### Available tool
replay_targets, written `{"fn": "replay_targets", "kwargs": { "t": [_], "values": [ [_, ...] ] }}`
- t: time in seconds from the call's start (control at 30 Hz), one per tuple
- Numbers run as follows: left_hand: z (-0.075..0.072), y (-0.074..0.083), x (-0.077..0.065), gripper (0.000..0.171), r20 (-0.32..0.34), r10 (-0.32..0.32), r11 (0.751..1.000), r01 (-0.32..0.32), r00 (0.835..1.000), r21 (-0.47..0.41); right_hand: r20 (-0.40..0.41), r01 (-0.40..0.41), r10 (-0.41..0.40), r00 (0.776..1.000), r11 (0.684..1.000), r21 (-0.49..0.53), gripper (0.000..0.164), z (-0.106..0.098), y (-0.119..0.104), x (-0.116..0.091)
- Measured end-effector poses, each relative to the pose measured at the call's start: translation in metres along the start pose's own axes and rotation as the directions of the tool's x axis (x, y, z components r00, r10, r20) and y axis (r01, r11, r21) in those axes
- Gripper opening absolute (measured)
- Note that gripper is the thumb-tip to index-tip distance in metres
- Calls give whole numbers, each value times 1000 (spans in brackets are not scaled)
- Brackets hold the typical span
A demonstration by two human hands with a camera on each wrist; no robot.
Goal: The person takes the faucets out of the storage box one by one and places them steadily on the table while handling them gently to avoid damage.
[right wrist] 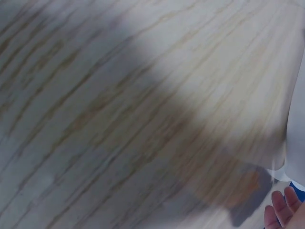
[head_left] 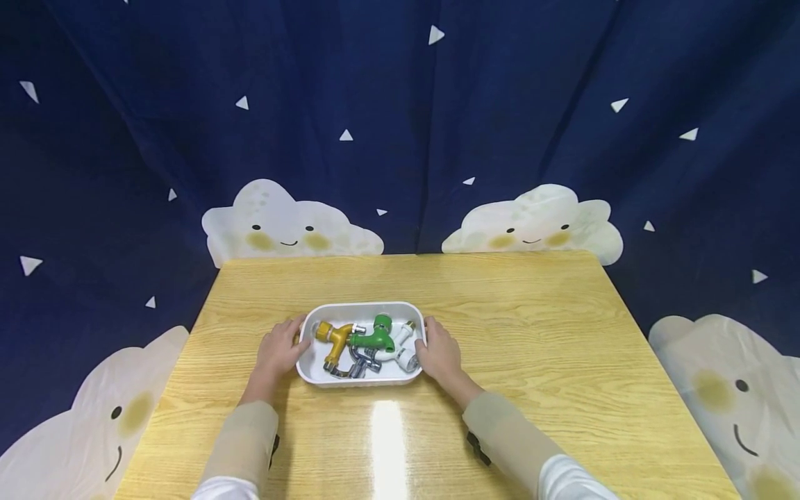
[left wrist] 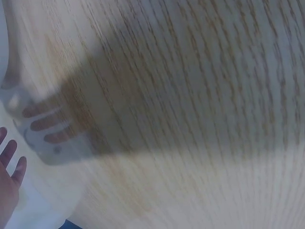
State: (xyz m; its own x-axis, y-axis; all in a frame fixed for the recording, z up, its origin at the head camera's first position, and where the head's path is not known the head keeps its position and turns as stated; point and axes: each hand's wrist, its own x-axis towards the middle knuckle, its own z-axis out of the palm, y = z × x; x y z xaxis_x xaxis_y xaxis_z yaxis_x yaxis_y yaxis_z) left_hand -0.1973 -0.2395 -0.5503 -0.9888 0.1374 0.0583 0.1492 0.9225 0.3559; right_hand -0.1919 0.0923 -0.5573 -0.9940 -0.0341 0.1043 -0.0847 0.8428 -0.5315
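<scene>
A white oval-ended tray (head_left: 362, 382) stands on the wooden table with plastic and metal taps inside. My left hand (head_left: 280, 347) holds its left end, thumb over the rim and fingers along the outside. At the opposite end, my right hand (head_left: 439, 349) holds the rim in the same way. A yellow tap (head_left: 338, 342) lies left in the tray, a green tap (head_left: 375, 339) in the middle. Chrome tap parts (head_left: 359, 368) lie below them, and a white tap (head_left: 407, 359) is at right. In the wrist views, only fingertips show at the lower corners.
The light wooden table (head_left: 531, 326) extends around the tray, with a bright reflection in front. A dark blue curtain (head_left: 400, 83) with white triangles hangs behind and at both sides. Smiling cloud shapes (head_left: 287, 226) line the table's back and sides.
</scene>
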Motion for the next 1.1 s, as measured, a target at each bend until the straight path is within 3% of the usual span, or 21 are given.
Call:
{"fn": "replay_targets", "kwargs": {
  "t": [0.27, 0.6, 1.1],
  "values": [
    [-1, -3, 2, 57, 24, -4, 1000, 4, 1000, 15, -3, 0, 0, 1000, 1000, -14, 38, 2, -1, 2],
    [-5, -3, 3, 60, 99, -28, 999, 24, 995, 43, -13, 6, -6, 1000, 1000, -10, 38, 4, -2, 3],
    [-13, 2, 8, 63, 217, -73, 995, 56, 974, 83, -16, 1, -1, 1000, 1000, -19, 39, 6, -3, 5]
  ]
}}
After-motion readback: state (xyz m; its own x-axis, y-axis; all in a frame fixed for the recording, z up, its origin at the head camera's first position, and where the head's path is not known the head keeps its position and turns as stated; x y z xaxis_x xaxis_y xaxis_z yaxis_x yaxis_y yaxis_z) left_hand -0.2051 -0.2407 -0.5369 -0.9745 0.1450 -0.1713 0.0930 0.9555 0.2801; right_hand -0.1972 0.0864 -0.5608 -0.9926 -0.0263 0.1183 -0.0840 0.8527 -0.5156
